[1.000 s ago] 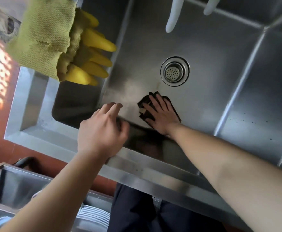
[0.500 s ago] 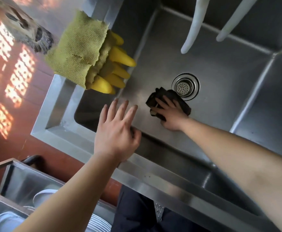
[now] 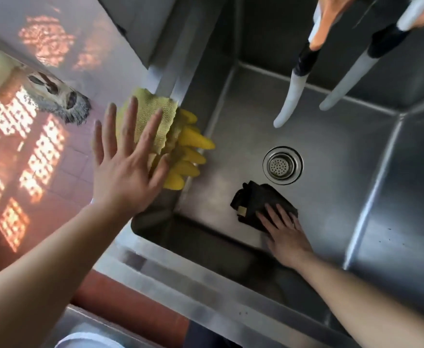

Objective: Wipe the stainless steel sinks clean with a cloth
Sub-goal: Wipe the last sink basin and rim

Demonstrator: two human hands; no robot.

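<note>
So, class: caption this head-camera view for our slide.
Right hand presses dark cloth on sink floor; left hand hovers open.

No legible text, label, brand, number or sign appears on any surface in view; the small tan tag (image 3: pixel 241 210) on the cloth (image 3: pixel 258 204) is too blurred to read.
</note>
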